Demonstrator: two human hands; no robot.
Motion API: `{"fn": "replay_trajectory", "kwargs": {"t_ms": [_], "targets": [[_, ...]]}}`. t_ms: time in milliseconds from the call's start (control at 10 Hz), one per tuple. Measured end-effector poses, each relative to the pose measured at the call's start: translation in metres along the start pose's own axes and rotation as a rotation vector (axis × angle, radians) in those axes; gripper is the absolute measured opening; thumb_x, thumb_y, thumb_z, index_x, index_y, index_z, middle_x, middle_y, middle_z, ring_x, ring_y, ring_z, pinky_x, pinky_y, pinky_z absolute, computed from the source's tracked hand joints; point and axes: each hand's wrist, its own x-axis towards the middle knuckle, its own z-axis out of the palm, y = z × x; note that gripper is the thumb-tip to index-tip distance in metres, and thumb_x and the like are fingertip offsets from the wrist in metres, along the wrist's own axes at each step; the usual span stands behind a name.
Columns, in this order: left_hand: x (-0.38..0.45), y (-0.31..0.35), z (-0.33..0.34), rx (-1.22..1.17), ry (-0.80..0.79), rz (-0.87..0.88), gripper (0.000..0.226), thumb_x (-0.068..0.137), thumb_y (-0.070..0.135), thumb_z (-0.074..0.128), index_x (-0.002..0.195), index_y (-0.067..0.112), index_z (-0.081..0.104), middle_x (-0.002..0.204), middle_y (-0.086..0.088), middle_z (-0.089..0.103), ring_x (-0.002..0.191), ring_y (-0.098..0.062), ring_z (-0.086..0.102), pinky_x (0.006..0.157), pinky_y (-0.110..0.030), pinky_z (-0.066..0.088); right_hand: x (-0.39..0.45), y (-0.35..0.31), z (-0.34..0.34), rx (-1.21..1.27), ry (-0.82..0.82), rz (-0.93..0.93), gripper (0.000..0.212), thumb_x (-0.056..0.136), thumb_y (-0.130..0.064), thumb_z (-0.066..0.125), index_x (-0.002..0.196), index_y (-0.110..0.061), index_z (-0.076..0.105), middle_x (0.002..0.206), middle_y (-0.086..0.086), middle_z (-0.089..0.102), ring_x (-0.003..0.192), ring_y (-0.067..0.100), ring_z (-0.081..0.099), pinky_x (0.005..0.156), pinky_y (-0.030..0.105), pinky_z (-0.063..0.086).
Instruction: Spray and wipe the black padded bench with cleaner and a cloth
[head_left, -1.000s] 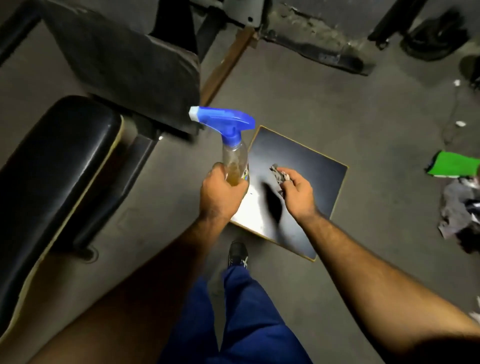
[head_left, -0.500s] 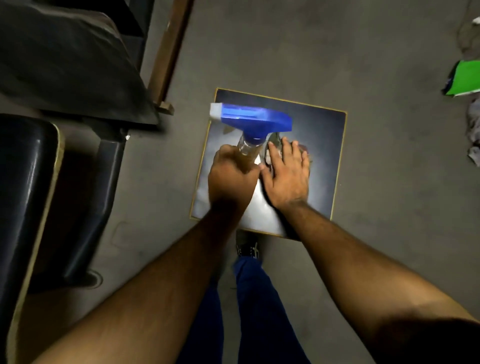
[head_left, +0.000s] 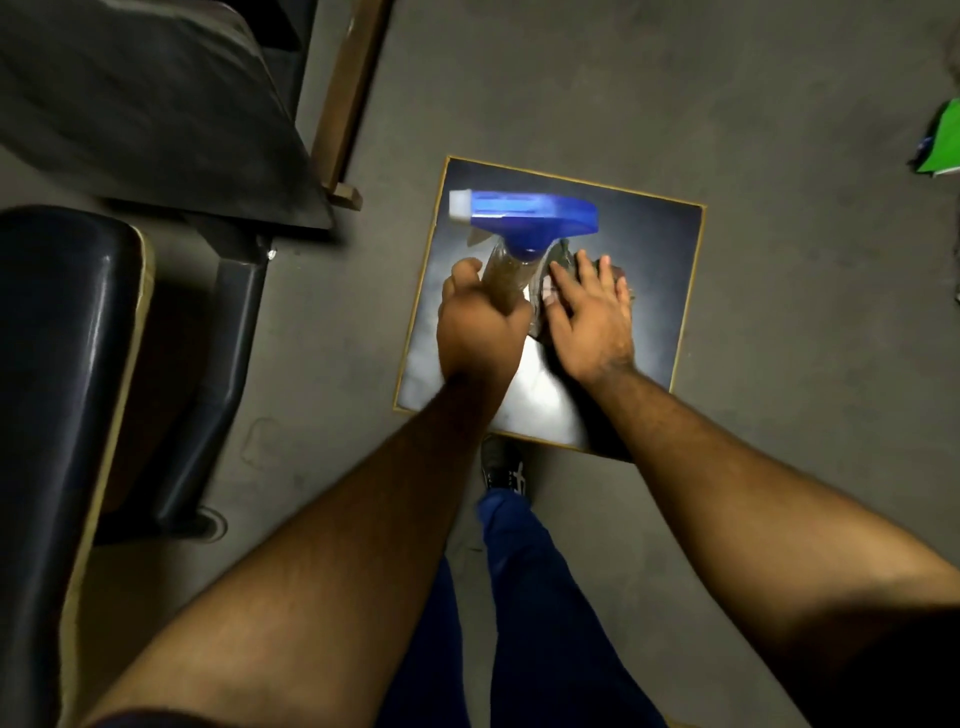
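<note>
My left hand (head_left: 480, 322) grips the clear, blue-triggered spray bottle (head_left: 522, 228), nozzle pointing left. My right hand (head_left: 589, 317), fingers straight, presses a crumpled grey cloth (head_left: 558, 260) flat onto the square black board with a tan edge (head_left: 670, 270), which lies on the grey floor (head_left: 779, 441). The black padded bench (head_left: 57, 338) lies at the left border, well apart; bare floor separates them. A green object (head_left: 943, 145) lies at the far right edge.

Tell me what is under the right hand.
A crumpled grey cloth lies under the flat right hand, pressed onto the dark square pad. Only the cloth's edges show past the fingers; the rest is covered, as is the pad beneath it.
</note>
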Motion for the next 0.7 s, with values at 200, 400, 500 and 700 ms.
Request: {"fn": "replay_trajectory", "kwargs": {"t_ms": [200, 400, 500, 700], "targets": [[-0.024, 0.016, -0.042, 0.113, -0.074, -0.138, 0.076, 0.076, 0.034, 0.074, 0.139, 0.007, 0.041, 0.132, -0.017, 0.055, 0.120, -0.032, 0.053, 0.100, -0.036, 0.042, -0.044, -0.036, -0.025, 0.353, 0.202, 0.225, 0.031, 0.086, -0.037, 0.056, 0.105, -0.021, 0.073, 0.125, 0.004, 0.066, 0.121, 0.028, 0.057, 0.101, 0.038, 0.047], [-0.062, 0.021, -0.122, 0.208, -0.164, -0.233, 0.047, 0.083, 0.039, 0.068, 0.118, 0.009, 0.060, 0.122, -0.014, 0.064, 0.113, -0.034, 0.057, 0.091, -0.033, 0.045, -0.102, -0.100, -0.056, 0.593, -0.140, 0.416, 0.019, 0.084, -0.037, 0.061, 0.076, -0.019, 0.064, 0.082, -0.002, 0.070, 0.084, 0.023, 0.065, 0.078, 0.030, 0.051], [-0.085, 0.022, -0.178, 0.162, -0.115, -0.274, 0.029, 0.082, 0.037, 0.069, 0.098, 0.014, 0.061, 0.106, -0.010, 0.067, 0.102, -0.031, 0.061, 0.080, -0.029, 0.046, -0.113, -0.131, -0.055, 0.628, -0.283, 0.304, 0.039, 0.058, -0.055, 0.057, 0.068, -0.018, 0.067, 0.074, 0.001, 0.073, 0.081, 0.028, 0.071, 0.083, 0.049, 0.059], [-0.127, -0.008, -0.303, 0.072, 0.146, -0.349, 0.039, 0.081, 0.044, 0.069, 0.110, 0.017, 0.064, 0.113, -0.006, 0.068, 0.107, -0.026, 0.062, 0.090, -0.031, 0.050, -0.143, -0.256, -0.079, 0.542, -0.335, -0.036, 0.028, 0.057, -0.053, 0.057, 0.060, -0.028, 0.069, 0.066, 0.002, 0.072, 0.075, 0.032, 0.071, 0.074, 0.048, 0.060]]}}
